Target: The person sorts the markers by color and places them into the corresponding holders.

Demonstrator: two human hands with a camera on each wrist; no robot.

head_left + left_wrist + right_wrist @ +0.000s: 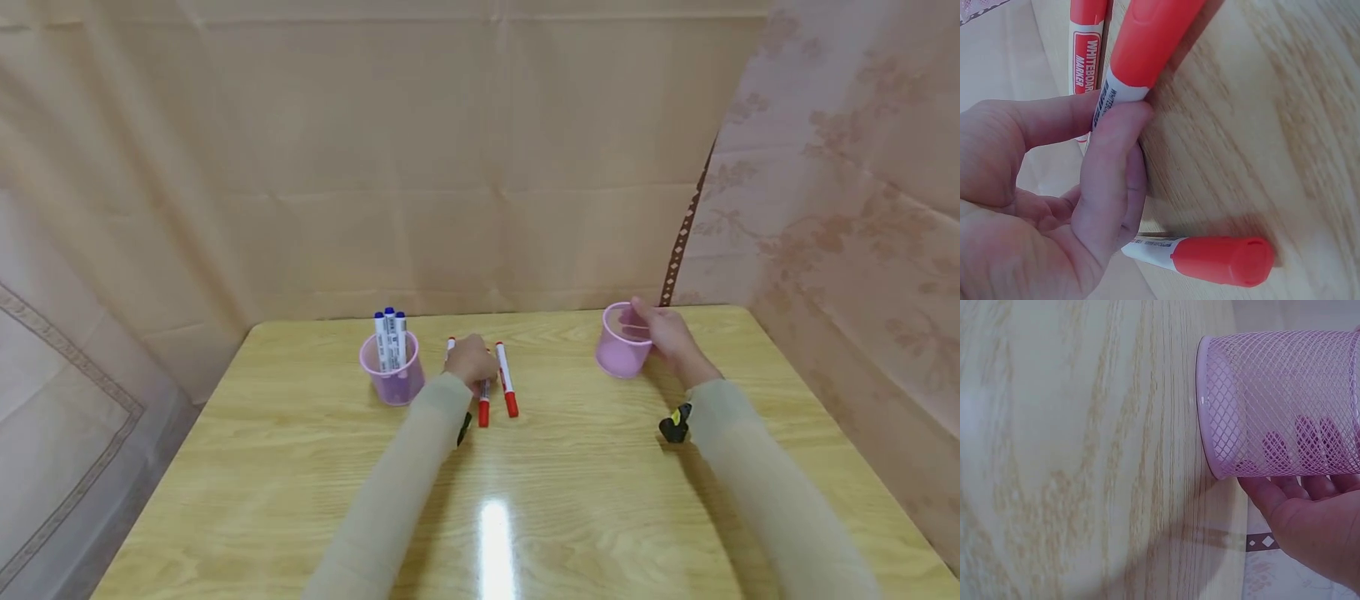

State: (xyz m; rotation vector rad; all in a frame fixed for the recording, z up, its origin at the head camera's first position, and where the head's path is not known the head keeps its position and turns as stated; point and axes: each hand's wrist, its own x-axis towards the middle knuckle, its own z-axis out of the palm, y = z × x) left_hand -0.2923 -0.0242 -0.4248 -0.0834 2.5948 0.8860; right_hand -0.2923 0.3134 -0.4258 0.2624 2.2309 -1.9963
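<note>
My left hand (471, 360) pinches a red-capped whiteboard marker (1147, 50) between thumb and fingers, low over the table. Just right of that hand lies a second red-capped marker (506, 379). A third marker (1210, 256) shows below the fingers in the left wrist view; in the head view the hand partly covers it. Over on the right, my right hand (671, 337) grips a pink mesh pen cup (622, 350) by its right side, thumb at the rim. The right wrist view shows fingers (1307, 440) through the mesh, and the cup's base at the tabletop.
Another pink pen cup (397, 387) stands left of the left hand, holding three blue-capped markers (391, 337). The wooden table (300, 467) backs onto a beige cloth (375, 167). A patterned pink cloth (847, 208) hangs along the right side.
</note>
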